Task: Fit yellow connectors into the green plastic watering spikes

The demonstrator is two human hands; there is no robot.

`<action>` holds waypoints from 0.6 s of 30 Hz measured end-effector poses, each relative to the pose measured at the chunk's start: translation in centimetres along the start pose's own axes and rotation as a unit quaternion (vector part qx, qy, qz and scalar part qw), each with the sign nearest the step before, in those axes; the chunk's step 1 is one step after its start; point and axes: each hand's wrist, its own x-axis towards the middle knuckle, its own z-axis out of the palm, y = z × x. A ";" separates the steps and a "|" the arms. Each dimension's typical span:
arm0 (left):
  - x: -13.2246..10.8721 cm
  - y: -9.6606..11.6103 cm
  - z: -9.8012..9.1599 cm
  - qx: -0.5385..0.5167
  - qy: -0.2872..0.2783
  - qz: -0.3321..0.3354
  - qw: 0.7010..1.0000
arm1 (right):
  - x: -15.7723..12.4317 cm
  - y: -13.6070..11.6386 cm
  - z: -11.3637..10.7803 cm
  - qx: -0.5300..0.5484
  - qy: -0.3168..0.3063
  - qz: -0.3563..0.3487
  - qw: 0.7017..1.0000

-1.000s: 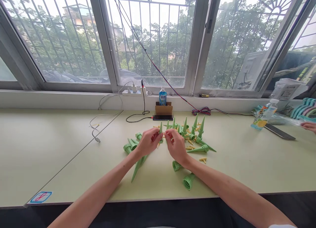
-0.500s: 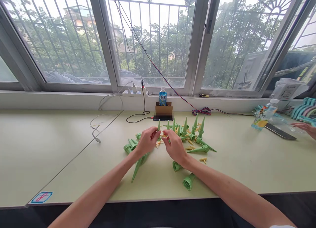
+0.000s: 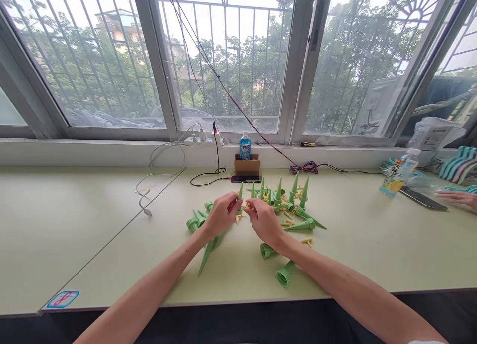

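My left hand (image 3: pixel 225 211) is closed around a green plant-watering spike (image 3: pixel 240 191), its pointed end up. Close beside it, my right hand (image 3: pixel 264 220) pinches a small yellow valve piece (image 3: pixel 246 207) against the spike's side; the fingers hide most of it. Behind my hands, several green spikes (image 3: pixel 278 191) stand point up among scattered yellow pieces (image 3: pixel 287 214). More spikes (image 3: pixel 206 254) lie in a pile by my left wrist. Under my right forearm, a spike (image 3: pixel 283 274) lies with its threaded opening facing me.
A blue-labelled bottle (image 3: pixel 245 146) stands in a cardboard box behind a phone (image 3: pixel 246 177) on a cable. To the right are a juice bottle (image 3: pixel 398 175), a dark phone (image 3: pixel 423 199), hangers (image 3: pixel 458 164) and another person's hand (image 3: pixel 460 199). A white cable (image 3: pixel 143 202) lies left.
My hands stay in nearly the same place, with slight finger movement at the spike. At the far right, the other person's hand has moved a little inward, with a blue hanger beside it.
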 end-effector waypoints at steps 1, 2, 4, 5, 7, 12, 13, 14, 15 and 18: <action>0.0 0.0 0.0 -0.002 -0.001 -0.001 1.000 | 0.0 0.0 0.0 0.001 -0.002 0.003 1.000; 0.0 0.1 -0.1 -0.005 -0.001 -0.001 1.000 | 0.0 -0.1 -0.1 0.002 -0.004 0.007 1.000; -0.1 0.1 -0.1 -0.011 0.001 0.000 1.000 | 0.0 -0.3 -0.2 0.005 -0.014 0.015 1.000; -0.1 0.1 -0.1 -0.014 0.001 0.002 1.000 | 0.0 -0.4 -0.2 0.006 -0.019 0.018 1.000; -0.1 0.1 -0.1 -0.016 0.002 0.008 1.000 | 0.0 -0.5 -0.3 0.008 -0.027 0.022 0.999; -0.1 0.2 -0.3 -0.021 -0.002 0.021 1.000 | -0.1 -0.4 -0.3 -0.015 -0.029 0.016 0.999; -0.1 0.2 -0.3 -0.022 -0.003 0.024 0.999 | -0.1 -0.4 -0.3 -0.024 -0.028 0.015 0.999; -0.1 0.2 -0.3 -0.025 -0.004 0.027 0.999 | -0.1 -0.4 -0.3 -0.031 -0.028 0.014 0.999; -0.1 0.2 -0.4 -0.029 -0.005 0.028 0.999 | -0.1 -0.3 -0.3 -0.036 -0.028 0.014 0.999; -0.1 0.3 -0.4 -0.048 -0.012 0.027 0.998 | -0.1 -0.4 -0.3 -0.037 -0.028 0.019 0.999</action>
